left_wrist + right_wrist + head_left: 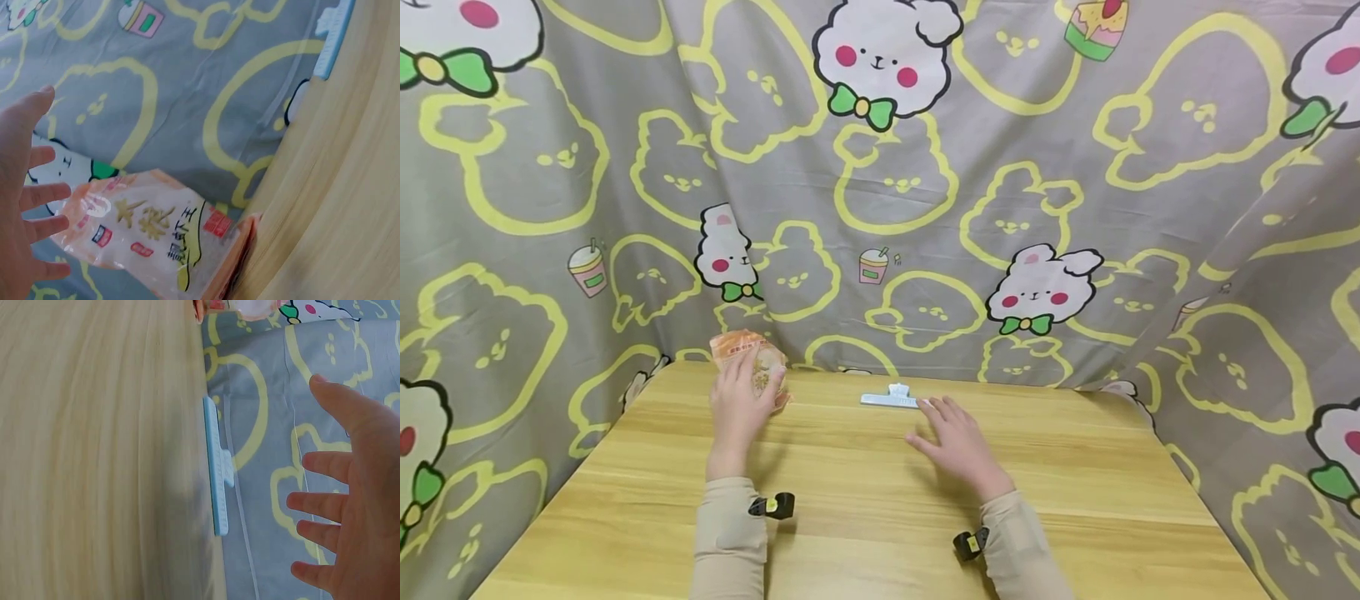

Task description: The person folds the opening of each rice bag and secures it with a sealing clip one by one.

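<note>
An orange and white plastic food bag (769,365) with gold lettering stands upright near the back left of the table. My left hand (741,408) overlaps it in the head view. From the left wrist, the spread fingers (45,196) show at the top edge of the bag (150,228), without curling round it. Near the middle of the back edge lies a pale blue bag clip (883,400), its long bar sideways. My right hand (958,446) hovers beside the clip's right end, fingers spread; the right wrist view shows nothing between them and the clip (216,475) apart from the palm.
The wooden table (865,483) ends just behind the bag and clip. A grey curtain (917,200) printed with yellow outlines and white rabbits hangs behind it and along both sides. Each sleeved wrist wears a small black camera (775,505).
</note>
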Demonstrator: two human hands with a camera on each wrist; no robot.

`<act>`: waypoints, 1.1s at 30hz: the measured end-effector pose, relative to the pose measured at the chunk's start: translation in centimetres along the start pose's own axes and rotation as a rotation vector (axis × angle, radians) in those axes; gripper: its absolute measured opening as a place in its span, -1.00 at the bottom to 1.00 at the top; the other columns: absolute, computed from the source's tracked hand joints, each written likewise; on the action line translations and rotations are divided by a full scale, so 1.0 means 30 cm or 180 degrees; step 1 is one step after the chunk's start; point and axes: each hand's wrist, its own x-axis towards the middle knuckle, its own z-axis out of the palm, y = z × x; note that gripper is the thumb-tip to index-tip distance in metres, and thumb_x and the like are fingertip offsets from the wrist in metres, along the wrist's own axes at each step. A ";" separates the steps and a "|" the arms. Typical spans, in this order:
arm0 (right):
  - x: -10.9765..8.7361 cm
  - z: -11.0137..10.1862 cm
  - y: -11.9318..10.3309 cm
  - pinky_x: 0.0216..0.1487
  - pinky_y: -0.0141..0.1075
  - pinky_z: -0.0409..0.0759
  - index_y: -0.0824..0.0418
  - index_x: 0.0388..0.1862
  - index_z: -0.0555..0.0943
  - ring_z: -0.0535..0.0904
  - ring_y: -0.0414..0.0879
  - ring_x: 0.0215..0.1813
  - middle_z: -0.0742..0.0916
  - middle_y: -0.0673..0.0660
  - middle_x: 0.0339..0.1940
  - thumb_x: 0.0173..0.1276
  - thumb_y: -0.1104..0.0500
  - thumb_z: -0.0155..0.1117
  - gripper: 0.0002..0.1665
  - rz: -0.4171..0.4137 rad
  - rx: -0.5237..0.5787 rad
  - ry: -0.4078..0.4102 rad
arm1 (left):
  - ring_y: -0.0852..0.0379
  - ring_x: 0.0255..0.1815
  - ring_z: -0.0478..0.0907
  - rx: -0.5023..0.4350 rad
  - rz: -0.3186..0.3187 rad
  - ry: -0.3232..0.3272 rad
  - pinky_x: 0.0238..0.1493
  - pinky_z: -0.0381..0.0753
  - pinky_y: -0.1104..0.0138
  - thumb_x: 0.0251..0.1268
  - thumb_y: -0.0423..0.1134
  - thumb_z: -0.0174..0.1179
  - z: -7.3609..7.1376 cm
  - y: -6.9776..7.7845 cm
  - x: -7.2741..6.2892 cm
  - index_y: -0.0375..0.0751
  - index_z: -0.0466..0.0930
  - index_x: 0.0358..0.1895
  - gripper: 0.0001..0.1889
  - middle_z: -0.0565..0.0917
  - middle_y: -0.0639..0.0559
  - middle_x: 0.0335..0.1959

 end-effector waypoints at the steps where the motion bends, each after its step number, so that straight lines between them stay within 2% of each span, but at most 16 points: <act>1: 0.001 0.001 -0.004 0.51 0.21 0.07 0.01 0.52 0.21 0.10 0.24 0.57 0.36 0.23 0.50 0.37 -0.38 0.04 -0.12 -0.0021 -0.0005 0.0000 | -0.29 0.38 0.28 0.0007 -0.0031 0.0007 0.33 0.20 -0.23 0.33 0.09 0.17 -0.005 -0.003 0.000 -0.13 0.33 0.40 -0.35 0.42 -0.22 0.36; 7: 0.004 0.016 -0.026 0.49 0.20 0.11 0.01 0.52 0.23 0.13 0.25 0.55 0.38 0.23 0.49 0.37 -0.42 0.00 -0.12 -0.0126 -0.0008 -0.0033 | -0.34 0.39 0.25 0.0006 -0.0185 0.0005 0.33 0.19 -0.27 0.33 0.12 0.15 -0.031 -0.021 -0.009 -0.10 0.27 0.44 -0.31 0.41 -0.25 0.36; 11: 0.013 0.021 -0.044 0.47 0.21 0.15 0.00 0.51 0.24 0.16 0.24 0.54 0.40 0.21 0.48 0.36 -0.39 0.04 -0.14 -0.0210 -0.0028 0.0033 | -0.35 0.40 0.23 -0.0073 -0.0300 0.0003 0.30 0.21 -0.30 0.36 0.16 0.10 -0.035 -0.032 -0.003 -0.07 0.25 0.45 -0.32 0.38 -0.23 0.39; 18: 0.025 0.036 -0.074 0.47 0.20 0.17 0.06 0.49 0.27 0.18 0.26 0.53 0.41 0.23 0.47 0.36 -0.41 0.02 -0.11 -0.0357 -0.0136 -0.0039 | -0.35 0.40 0.24 -0.0368 -0.0466 0.0168 0.29 0.22 -0.29 0.35 0.12 0.14 -0.037 -0.044 0.000 -0.08 0.28 0.43 -0.34 0.34 -0.25 0.42; 29: 0.033 0.086 -0.138 0.43 0.22 0.22 0.05 0.50 0.26 0.21 0.25 0.51 0.40 0.26 0.46 0.36 -0.42 0.01 -0.11 -0.0605 -0.0217 -0.0184 | -0.31 0.45 0.18 -0.0604 -0.0579 0.0462 0.36 0.19 -0.27 0.34 0.10 0.17 -0.030 -0.072 -0.004 -0.05 0.23 0.47 -0.31 0.28 -0.22 0.45; 33: 0.036 0.097 -0.166 0.44 0.23 0.20 0.04 0.50 0.25 0.20 0.25 0.52 0.38 0.26 0.48 0.36 -0.41 0.00 -0.11 -0.0646 -0.0182 -0.0216 | -0.30 0.46 0.16 -0.0638 -0.0625 0.0483 0.37 0.18 -0.27 0.33 0.11 0.18 -0.033 -0.088 -0.006 0.00 0.18 0.49 -0.28 0.26 -0.24 0.46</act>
